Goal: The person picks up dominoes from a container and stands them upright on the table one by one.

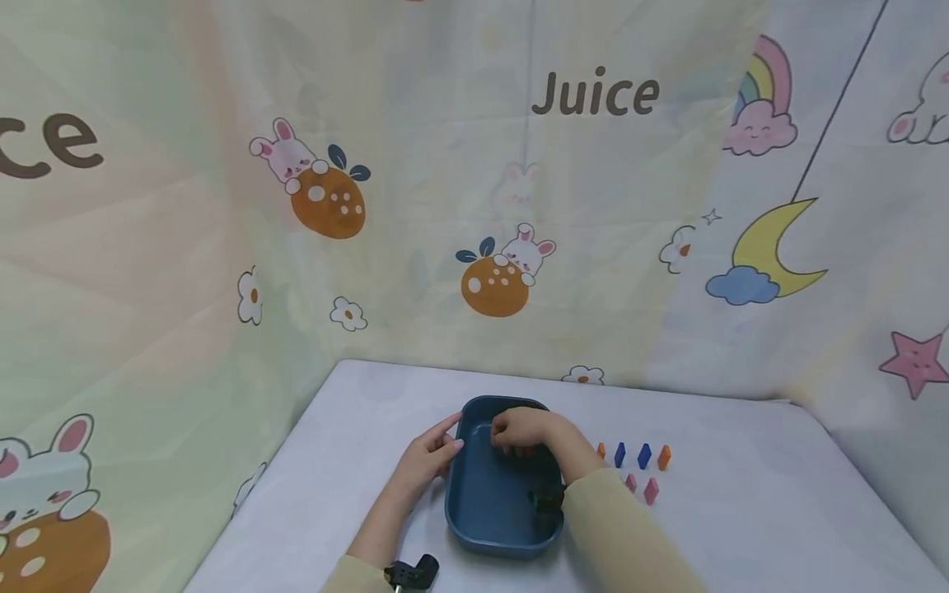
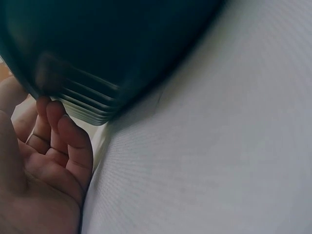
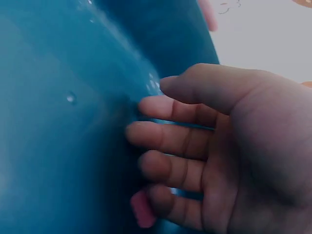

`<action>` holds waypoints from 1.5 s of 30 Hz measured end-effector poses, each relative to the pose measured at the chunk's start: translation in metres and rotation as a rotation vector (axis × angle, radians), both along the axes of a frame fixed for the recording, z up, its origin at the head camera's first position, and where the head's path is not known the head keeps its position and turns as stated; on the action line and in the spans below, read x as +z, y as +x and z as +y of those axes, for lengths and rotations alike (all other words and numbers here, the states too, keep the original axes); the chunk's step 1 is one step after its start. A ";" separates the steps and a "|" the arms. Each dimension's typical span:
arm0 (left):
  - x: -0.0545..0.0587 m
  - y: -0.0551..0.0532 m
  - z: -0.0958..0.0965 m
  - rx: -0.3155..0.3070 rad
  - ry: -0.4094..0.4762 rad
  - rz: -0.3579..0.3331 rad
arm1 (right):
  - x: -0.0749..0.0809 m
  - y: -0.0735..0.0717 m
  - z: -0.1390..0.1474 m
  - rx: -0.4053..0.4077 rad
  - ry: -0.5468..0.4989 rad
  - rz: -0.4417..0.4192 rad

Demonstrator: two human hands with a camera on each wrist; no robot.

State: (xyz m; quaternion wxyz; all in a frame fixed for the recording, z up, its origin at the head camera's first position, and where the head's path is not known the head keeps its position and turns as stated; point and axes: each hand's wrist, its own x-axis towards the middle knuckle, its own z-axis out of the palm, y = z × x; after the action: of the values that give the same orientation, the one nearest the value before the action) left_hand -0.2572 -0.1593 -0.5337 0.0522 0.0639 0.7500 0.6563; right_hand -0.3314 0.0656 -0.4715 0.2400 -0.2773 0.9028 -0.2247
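Note:
A dark blue rounded rectangular basin [image 1: 482, 506] stands on the table. My left hand [image 1: 427, 455] grips its left rim, thumb tip on the edge; in the left wrist view its other fingers [image 2: 73, 134] bend up against the ribbed outer wall. My right hand [image 1: 522, 428] reaches down inside the far part of the basin. Seen from the right wrist, its fingers [image 3: 168, 135] are loosely bent, with the thumb apart and nothing between them. A small pink block [image 3: 143, 209] lies in the basin beside the little fingertip.
Right of the basin, small blocks stand on the white table [image 1: 741, 494]: an orange block [image 1: 664, 457], blue blocks [image 1: 644, 455] and pink blocks [image 1: 652, 491], with others partly behind the right forearm. A printed curtain [image 1: 415, 329] rises behind the table.

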 end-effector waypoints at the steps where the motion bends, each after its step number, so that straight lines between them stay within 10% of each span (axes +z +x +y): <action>1: 0.000 0.000 0.000 -0.001 -0.001 0.000 | -0.002 0.000 0.000 -0.005 0.001 0.005; 12: 0.000 -0.003 -0.001 0.001 -0.006 -0.009 | -0.017 -0.002 -0.005 -0.119 -0.292 -0.130; 21: -0.003 -0.004 -0.001 0.004 0.001 -0.015 | -0.018 0.001 -0.009 -0.169 -0.209 0.043; 30: -0.001 -0.004 -0.001 0.005 -0.004 -0.012 | -0.019 0.002 -0.008 -0.239 -0.333 -0.144; 45: -0.002 -0.005 -0.002 0.004 -0.005 -0.004 | -0.017 0.003 -0.009 0.001 -0.101 0.009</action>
State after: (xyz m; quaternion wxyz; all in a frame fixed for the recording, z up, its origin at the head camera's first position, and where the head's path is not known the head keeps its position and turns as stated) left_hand -0.2620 -0.1617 -0.5355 0.0525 0.0607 0.7518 0.6545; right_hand -0.3281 0.0569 -0.4882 0.2216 -0.2907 0.8912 -0.2688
